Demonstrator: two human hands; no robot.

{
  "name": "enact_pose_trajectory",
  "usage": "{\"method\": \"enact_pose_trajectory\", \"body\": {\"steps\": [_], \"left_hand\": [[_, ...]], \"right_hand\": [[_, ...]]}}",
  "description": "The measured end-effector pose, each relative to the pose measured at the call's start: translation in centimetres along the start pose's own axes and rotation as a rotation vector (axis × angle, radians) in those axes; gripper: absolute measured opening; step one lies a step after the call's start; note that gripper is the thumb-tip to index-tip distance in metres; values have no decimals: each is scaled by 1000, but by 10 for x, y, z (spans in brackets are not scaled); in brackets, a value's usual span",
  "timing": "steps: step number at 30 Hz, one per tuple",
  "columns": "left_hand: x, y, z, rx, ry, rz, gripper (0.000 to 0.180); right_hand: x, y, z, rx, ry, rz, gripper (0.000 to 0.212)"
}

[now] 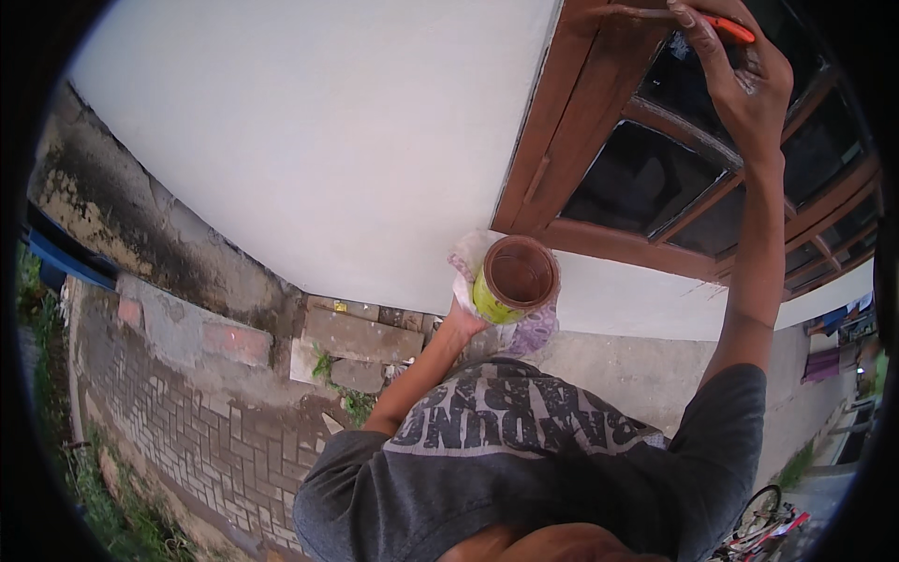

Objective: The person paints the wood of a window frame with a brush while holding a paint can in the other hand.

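My right hand [754, 89], raised at the upper right, is closed round a paintbrush [729, 29] with an orange handle. The brush points left, and its tip lies over the upper part of a brown window frame [573, 155]; whether it touches the wood I cannot tell. Pale smears mark the fingers. Lower down, in front of the white wall, my left hand [462, 321] holds a yellow-green paint can [492, 298] from its left side. Brown paint shows inside the open can and coats its rim. A patterned cloth [537, 330] hangs around the can, and most of the left fingers are hidden.
Dark glass panes [644, 178] fill the window. A white wall [328, 131] stands to the left. Below lie broken slabs [361, 339], small plants [357, 405] and brick paving [211, 421]. A bicycle [763, 515] is at the lower right.
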State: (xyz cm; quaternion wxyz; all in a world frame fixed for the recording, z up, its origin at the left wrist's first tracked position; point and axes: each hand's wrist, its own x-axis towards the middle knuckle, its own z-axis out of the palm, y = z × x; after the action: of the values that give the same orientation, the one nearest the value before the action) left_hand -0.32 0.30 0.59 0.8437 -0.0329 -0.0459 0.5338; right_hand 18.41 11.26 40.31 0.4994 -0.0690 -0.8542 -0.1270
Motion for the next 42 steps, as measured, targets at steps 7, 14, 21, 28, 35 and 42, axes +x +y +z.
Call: {"method": "enact_pose_trajectory", "body": {"steps": [7,14,21,28,35,42], "left_hand": [[-6,1,0,54,110,45,56],[-2,-2,1,103,59,28,59],[-2,0,2,115,56,26,64],[-1,-2,8,143,57,35,63],[-3,3,-4,57,74,-28,77],[-2,-1,8,149,38,11,72]], "right_hand": [[-23,-24,26,29,-246,-96,21],[-24,-10,35,36,-301,52,17],[-13,-21,-2,68,-219,17,14],[-60,-15,52,142,-418,179,14],[-39,-23,19,171,-281,159,12],[-55,-11,59,128,-341,123,15]]}}
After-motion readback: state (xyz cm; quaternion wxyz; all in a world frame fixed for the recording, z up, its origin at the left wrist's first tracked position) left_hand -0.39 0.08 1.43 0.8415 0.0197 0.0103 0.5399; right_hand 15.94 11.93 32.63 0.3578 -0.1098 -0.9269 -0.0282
